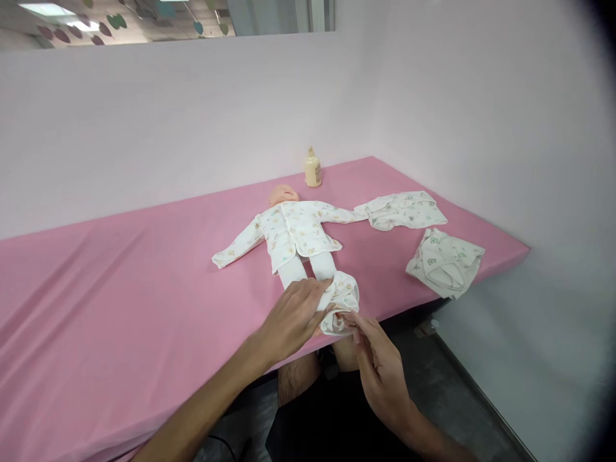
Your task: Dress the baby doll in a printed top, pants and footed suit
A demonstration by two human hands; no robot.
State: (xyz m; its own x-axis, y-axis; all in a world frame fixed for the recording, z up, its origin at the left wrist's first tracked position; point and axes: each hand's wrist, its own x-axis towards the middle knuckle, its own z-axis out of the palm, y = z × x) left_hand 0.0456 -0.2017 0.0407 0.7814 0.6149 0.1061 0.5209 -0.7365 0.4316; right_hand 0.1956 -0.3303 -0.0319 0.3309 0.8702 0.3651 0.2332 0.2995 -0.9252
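Note:
A baby doll (pixel 283 194) lies on its back, its head toward the wall, dressed in a white patterned jacket (pixel 303 231) with long sleeves. Its white legs (pixel 292 272) point toward me. Bunched around the lower end of the leg on the right are white patterned baby pants (pixel 345 290). My left hand (pixel 299 314) has its fingers closed on the left side of the bunched cloth. At the cloth's near opening, the fingertips of my right hand (pixel 380 362) pinch the edge beside the doll's foot, which is mostly hidden.
A pink-covered table (pixel 144 289) runs along the white wall. Near the wall stands a cream pump bottle (pixel 312 170). On the right lie a folded patterned garment (pixel 407 210) and another folded white garment (pixel 445 262) at the table's edge. My legs are below the front edge.

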